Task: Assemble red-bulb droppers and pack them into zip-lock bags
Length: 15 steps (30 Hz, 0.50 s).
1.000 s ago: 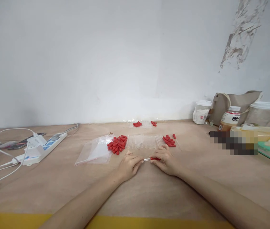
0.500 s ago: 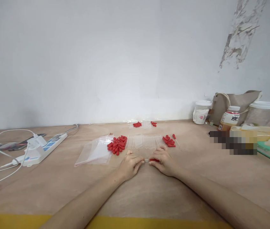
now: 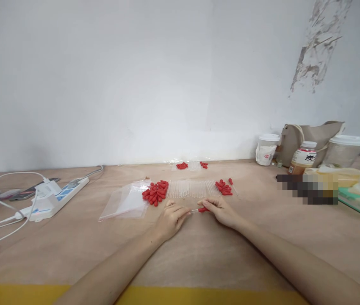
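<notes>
My left hand [image 3: 173,218] is closed on a thin clear dropper tube [image 3: 194,210], whose right end shows past the fingertips. A red rubber bulb [image 3: 201,209] meets that end, pinched by my right hand [image 3: 220,210]. How far the tube sits inside the bulb, I cannot tell. Just beyond my hands lies a row of clear tubes [image 3: 192,188]. A large pile of red bulbs [image 3: 155,192] flanks the row on the left, and a smaller pile [image 3: 223,187] on the right. Right of that lies a dropper with a red bulb [image 3: 231,181] on its tube.
Clear plastic bags [image 3: 124,201] lie left of the bulbs. More red bulbs [image 3: 182,165] and tubes rest on plastic near the wall. A power strip [image 3: 59,199] with cables is at left. A paper cup [image 3: 267,150], a bottle [image 3: 303,159] and a bag [image 3: 318,131] stand at right.
My right hand has turned and its fingers have shifted on the bulb, so the bulb's end at the tube shows more. My left hand keeps its hold, raised slightly.
</notes>
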{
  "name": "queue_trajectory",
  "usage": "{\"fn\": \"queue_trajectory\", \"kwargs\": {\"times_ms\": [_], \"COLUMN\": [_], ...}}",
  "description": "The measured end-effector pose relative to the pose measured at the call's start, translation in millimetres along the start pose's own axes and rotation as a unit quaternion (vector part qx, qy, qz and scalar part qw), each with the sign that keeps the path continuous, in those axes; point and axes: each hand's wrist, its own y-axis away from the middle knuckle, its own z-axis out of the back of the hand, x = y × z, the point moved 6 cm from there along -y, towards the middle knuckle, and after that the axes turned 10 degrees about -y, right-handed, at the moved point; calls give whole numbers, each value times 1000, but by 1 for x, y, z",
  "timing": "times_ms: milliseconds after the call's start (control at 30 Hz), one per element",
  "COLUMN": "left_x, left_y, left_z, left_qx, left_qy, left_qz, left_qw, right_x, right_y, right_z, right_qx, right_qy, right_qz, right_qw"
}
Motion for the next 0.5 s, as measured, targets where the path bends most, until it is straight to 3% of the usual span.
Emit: {"fn": "queue_trajectory", "kwargs": {"times_ms": [200, 367, 500], "left_x": [3, 1, 6], "left_y": [-1, -1, -1], "left_z": [2, 3, 8], "left_qx": [-32, -18, -6], "left_qy": [15, 45, 36], "left_qz": [13, 6, 58], "left_qw": [999, 999, 998], "right_x": [-5, -4, 0], "right_y": [2, -4, -18], "right_z": [3, 2, 48], "right_qx": [-23, -73, -198], "right_qy": [-76, -175, -134], "right_qz": [-24, -20, 17], "right_qw": [997, 982, 971]}}
